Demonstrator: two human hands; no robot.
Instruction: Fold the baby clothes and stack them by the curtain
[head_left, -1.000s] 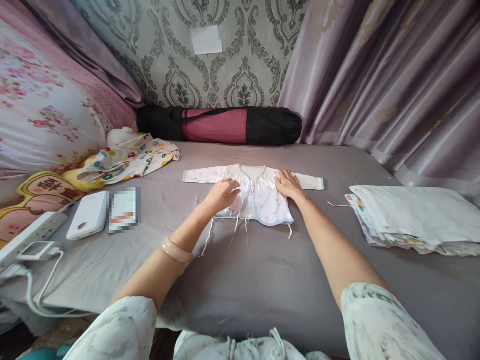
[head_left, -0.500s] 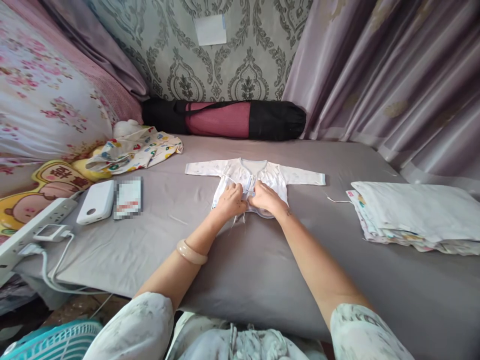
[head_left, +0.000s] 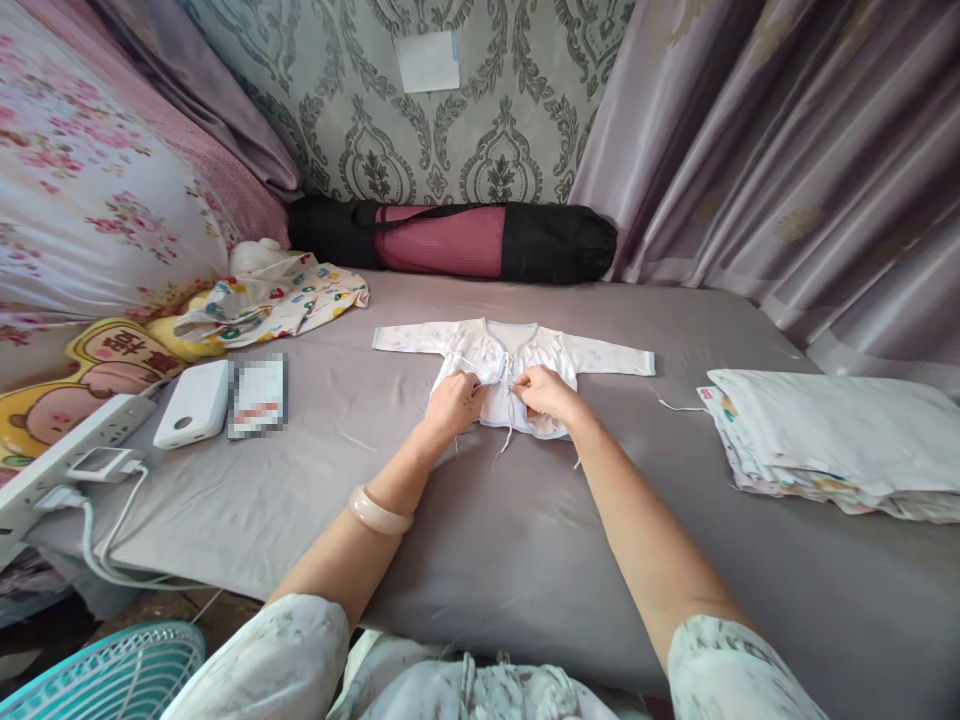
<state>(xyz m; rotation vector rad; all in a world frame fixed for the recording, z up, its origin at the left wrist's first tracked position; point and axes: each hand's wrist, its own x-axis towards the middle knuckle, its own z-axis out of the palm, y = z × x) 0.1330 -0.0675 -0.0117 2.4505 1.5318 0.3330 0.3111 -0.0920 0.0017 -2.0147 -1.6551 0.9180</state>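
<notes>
A small white baby shirt (head_left: 499, 405) with pale blue trim lies on the grey sheet, both sleeves spread out sideways. Thin white ties (head_left: 510, 425) run down its front between my hands. My left hand (head_left: 456, 400) is closed in a pinch at the left front of the shirt. On the other side of the opening, my right hand (head_left: 546, 393) pinches the front near the ties. Whether the fingers grip the cloth edge or a tie is too small to make out. A light bangle (head_left: 380, 511) circles my left wrist.
Folded white cloths (head_left: 840, 430) are stacked at the right. On the left are a white power bank (head_left: 193, 405), a power strip (head_left: 90, 445) with cords and a patterned cloth (head_left: 285, 300). A black and maroon rolled bag (head_left: 442, 240) lies along the wall. A teal fan (head_left: 112, 670) stands below.
My hands have moved apart from the middle of the shirt, left hand leftward and right hand rightward. The ties now show hanging between them. The view has shifted slightly.
</notes>
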